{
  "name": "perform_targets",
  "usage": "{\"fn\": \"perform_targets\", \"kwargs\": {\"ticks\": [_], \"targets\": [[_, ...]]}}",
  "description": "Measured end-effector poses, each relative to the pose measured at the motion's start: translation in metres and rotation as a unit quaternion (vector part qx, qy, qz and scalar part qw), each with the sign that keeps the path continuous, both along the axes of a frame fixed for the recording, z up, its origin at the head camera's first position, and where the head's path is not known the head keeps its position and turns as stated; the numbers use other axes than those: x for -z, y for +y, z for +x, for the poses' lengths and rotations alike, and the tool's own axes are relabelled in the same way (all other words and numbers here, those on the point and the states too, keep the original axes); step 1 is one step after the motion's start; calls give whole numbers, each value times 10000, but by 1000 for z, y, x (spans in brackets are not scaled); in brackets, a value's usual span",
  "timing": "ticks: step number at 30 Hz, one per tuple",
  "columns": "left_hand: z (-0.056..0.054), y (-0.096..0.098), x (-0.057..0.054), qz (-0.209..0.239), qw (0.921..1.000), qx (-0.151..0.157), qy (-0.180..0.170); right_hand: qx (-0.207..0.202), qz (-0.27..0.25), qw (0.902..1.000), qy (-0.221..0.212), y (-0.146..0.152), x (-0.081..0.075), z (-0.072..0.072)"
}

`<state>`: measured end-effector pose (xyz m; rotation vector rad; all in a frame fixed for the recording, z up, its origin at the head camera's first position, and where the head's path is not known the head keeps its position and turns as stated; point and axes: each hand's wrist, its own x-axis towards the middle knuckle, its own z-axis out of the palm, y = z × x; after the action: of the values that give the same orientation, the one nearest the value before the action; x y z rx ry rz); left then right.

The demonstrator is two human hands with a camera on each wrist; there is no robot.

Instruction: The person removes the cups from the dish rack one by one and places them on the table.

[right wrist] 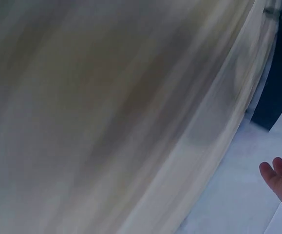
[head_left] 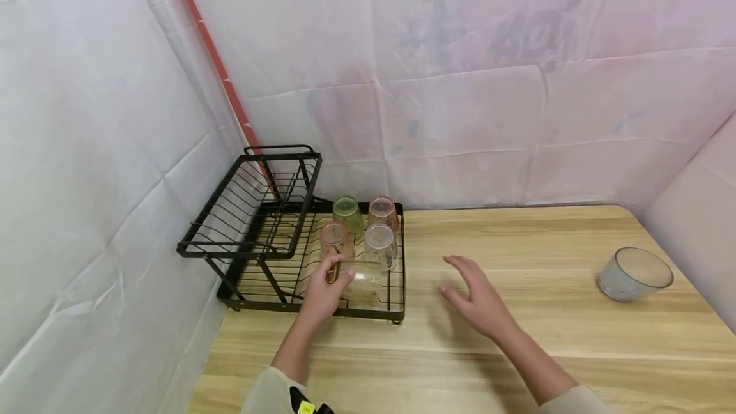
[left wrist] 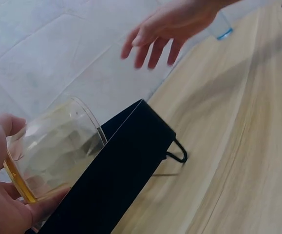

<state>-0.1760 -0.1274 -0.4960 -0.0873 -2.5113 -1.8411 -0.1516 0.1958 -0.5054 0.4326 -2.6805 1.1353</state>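
My left hand (head_left: 322, 289) grips the base end of a clear yellowish glass (head_left: 365, 278), which lies on its side over the front of the black dish rack (head_left: 368, 313). In the left wrist view, the glass (left wrist: 58, 146) has its mouth towards the rack's dark rim (left wrist: 116, 170), and fingers and thumb are around its base. Upside down just behind it stand a clear glass (head_left: 381, 243), two pink glasses (head_left: 336, 239) and a green glass (head_left: 347, 213). Holding nothing, my right hand (head_left: 477, 299) hovers over the table right of the rack, its fingers apart and relaxed.
A wide clear glass bowl (head_left: 635, 275) sits at the right of the wooden table (head_left: 517, 235). The rack's raised upper tier (head_left: 247, 209) stands on the left. White sheeting (head_left: 448, 114) closes in the back and both sides.
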Motion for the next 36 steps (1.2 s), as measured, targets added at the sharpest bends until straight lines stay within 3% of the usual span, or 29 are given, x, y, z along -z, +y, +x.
{"fn": "perform_targets", "kwargs": {"ticks": [9, 16, 22, 27, 36], "targets": [[9, 12, -7, 804, 9964, 258, -82, -388, -1113, 9924, -347, -55, -1, 16], [17, 27, -15, 1121, 9924, 511, -13, -531, -1931, 9774, -679, -74, -10, 21], [24, 35, -20, 1360, 9894, 512, -11, -768, -2569, 9585, -969, -79, -16, 23], [29, 42, -20, 1490, 9867, 641, -32, -755, -2814, 9479, -1293, -81, -18, 25], [32, 48, -18, 1636, 9843, 657, -74, -596, -2954, 9437, -1362, -84, -22, 28]]}}
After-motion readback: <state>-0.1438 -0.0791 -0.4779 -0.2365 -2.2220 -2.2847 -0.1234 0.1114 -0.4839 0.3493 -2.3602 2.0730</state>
